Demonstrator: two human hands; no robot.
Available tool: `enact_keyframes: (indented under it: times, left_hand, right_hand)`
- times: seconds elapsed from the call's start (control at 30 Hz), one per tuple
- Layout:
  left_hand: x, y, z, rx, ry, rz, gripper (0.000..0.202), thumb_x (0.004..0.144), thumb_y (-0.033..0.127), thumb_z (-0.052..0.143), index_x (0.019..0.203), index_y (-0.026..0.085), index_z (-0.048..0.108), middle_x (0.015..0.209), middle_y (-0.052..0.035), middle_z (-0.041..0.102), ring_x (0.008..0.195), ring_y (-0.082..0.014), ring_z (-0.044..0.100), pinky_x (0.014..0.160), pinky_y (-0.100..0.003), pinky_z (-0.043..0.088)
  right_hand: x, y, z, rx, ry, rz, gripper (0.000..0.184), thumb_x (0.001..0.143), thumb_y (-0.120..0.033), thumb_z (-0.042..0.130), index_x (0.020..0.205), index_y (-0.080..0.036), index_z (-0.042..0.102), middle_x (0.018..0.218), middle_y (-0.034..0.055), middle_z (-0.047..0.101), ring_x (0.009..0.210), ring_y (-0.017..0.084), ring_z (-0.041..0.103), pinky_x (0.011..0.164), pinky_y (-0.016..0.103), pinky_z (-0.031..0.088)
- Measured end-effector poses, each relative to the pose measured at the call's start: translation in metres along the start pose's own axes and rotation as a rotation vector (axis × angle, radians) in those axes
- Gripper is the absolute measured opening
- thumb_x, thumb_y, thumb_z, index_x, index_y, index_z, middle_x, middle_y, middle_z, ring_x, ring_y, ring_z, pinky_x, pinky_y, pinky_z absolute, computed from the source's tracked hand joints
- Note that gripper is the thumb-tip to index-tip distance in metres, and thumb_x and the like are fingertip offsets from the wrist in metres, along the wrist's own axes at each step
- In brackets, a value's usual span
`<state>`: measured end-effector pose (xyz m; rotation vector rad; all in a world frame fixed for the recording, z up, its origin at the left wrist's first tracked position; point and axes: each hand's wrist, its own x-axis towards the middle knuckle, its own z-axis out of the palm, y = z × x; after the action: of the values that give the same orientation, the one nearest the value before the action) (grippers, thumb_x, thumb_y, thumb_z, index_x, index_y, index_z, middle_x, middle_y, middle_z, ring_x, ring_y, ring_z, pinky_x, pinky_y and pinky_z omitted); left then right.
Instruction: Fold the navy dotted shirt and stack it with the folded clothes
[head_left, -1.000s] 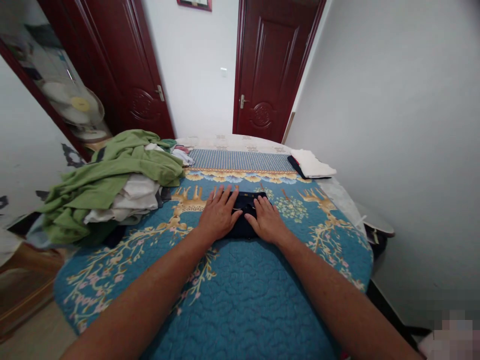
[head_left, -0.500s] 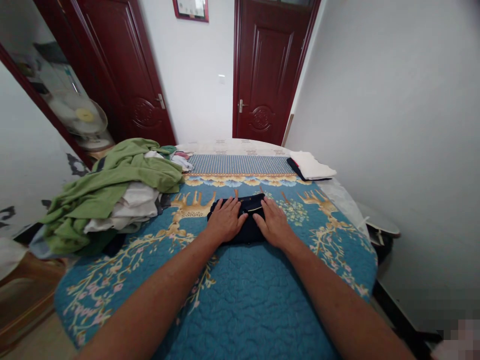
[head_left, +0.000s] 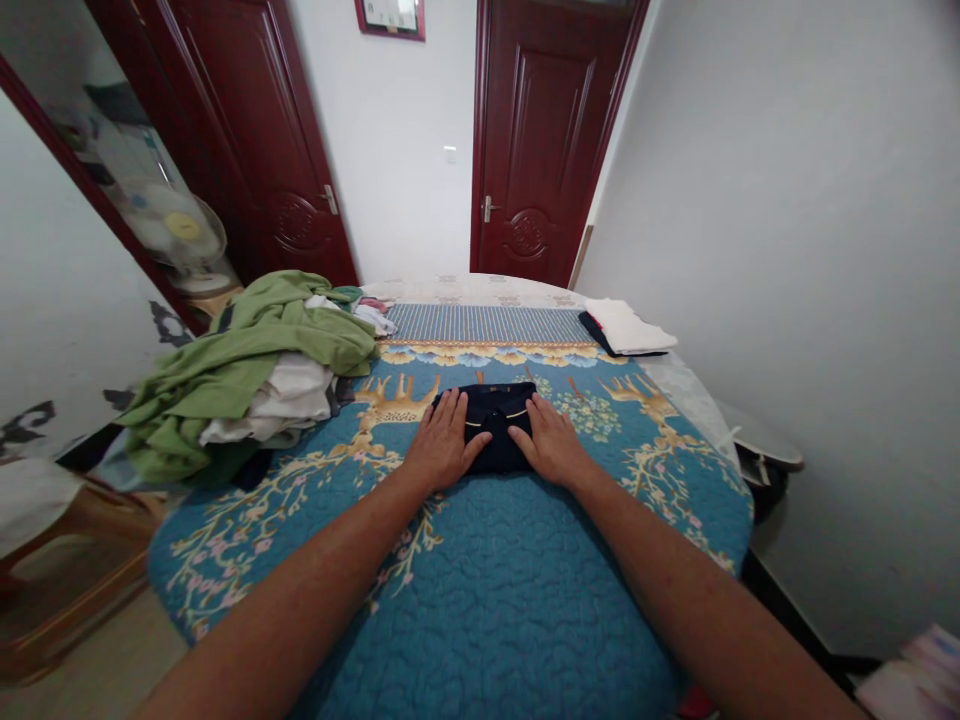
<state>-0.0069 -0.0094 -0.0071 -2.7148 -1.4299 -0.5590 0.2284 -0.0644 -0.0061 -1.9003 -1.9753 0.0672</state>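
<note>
A dark navy shirt (head_left: 498, 452), folded into a compact bundle, lies on the blue patterned cover in front of me. A thin pale trim line and what looks like a button show near its collar. My left hand (head_left: 444, 440) rests on the shirt's left side, fingers stretched forward and thumb pointing inward. On the right side lies my right hand (head_left: 551, 440), its fingers also extended and its thumb on the cloth. Both palms partly hide the shirt's side edges.
A heap of loose clothes, with a green garment (head_left: 300, 335) on top, sits on the table's left. Folded white cloth (head_left: 628, 328) lies over dark cloth at the far right. The quilted blue cover (head_left: 487, 580) spreads over the table. A wooden stool (head_left: 90, 530) stands at left.
My hands have shifted slightly on the navy shirt, the left one toward its left edge. More of its collar and trim now shows. The view has moved a little.
</note>
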Motion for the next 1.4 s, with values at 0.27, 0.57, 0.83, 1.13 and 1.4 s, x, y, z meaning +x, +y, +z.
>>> enact_keyframes:
  times: [0.27, 0.57, 0.83, 1.13, 1.4]
  left_hand:
    - [-0.004, -0.018, -0.011, -0.166, 0.172, -0.228, 0.062, 0.104, 0.033, 0.045, 0.160, 0.007, 0.042, 0.167, -0.0236, 0.042, 0.158, -0.0346, 0.036, 0.129, -0.051, 0.029]
    - [-0.001, -0.046, -0.042, -0.347, 0.120, -0.499, 0.051, 0.101, 0.027, 0.048, 0.148, 0.011, 0.059, 0.121, -0.0180, 0.078, 0.119, -0.0313, 0.071, 0.109, -0.042, 0.049]
    - [0.000, -0.039, -0.045, -0.914, -0.009, -0.690, 0.070, 0.084, 0.045, 0.075, 0.144, 0.010, 0.061, 0.101, -0.0158, 0.080, 0.086, -0.0285, 0.075, 0.064, -0.030, 0.053]
    - [0.016, -0.037, -0.036, -1.165, -0.096, -0.613, 0.048, 0.065, 0.044, 0.089, 0.103, 0.016, 0.079, 0.095, -0.0129, 0.082, 0.091, -0.0324, 0.077, 0.076, -0.037, 0.059]
    - [0.010, -0.019, -0.038, -1.551, 0.045, -0.725, 0.084, 0.067, 0.027, 0.092, 0.144, 0.025, 0.057, 0.109, -0.0090, 0.080, 0.086, -0.0242, 0.077, 0.073, -0.036, 0.064]
  right_hand:
    - [0.003, 0.014, 0.001, 0.217, 0.155, 0.007, 0.064, 0.106, -0.052, 0.040, 0.151, -0.011, 0.057, 0.158, 0.0223, 0.053, 0.149, 0.033, 0.048, 0.125, 0.052, 0.033]
    - [0.015, 0.054, -0.023, 0.571, 0.184, 0.340, 0.042, 0.096, -0.045, 0.049, 0.113, -0.018, 0.078, 0.110, 0.0120, 0.079, 0.095, 0.026, 0.075, 0.091, 0.039, 0.056]
    - [0.019, 0.050, -0.020, 0.578, 0.090, 0.264, 0.031, 0.089, -0.042, 0.061, 0.101, -0.021, 0.082, 0.102, 0.0085, 0.080, 0.099, 0.027, 0.073, 0.090, 0.036, 0.053]
    - [0.016, 0.047, -0.015, 0.976, -0.054, 0.367, 0.022, 0.084, -0.036, 0.071, 0.097, -0.020, 0.079, 0.079, 0.0041, 0.076, 0.070, 0.019, 0.067, 0.063, 0.027, 0.050]
    - [0.014, 0.038, -0.022, 1.276, -0.184, 0.463, 0.017, 0.082, -0.026, 0.074, 0.097, -0.020, 0.073, 0.072, -0.0009, 0.070, 0.049, 0.010, 0.051, 0.042, 0.019, 0.034]
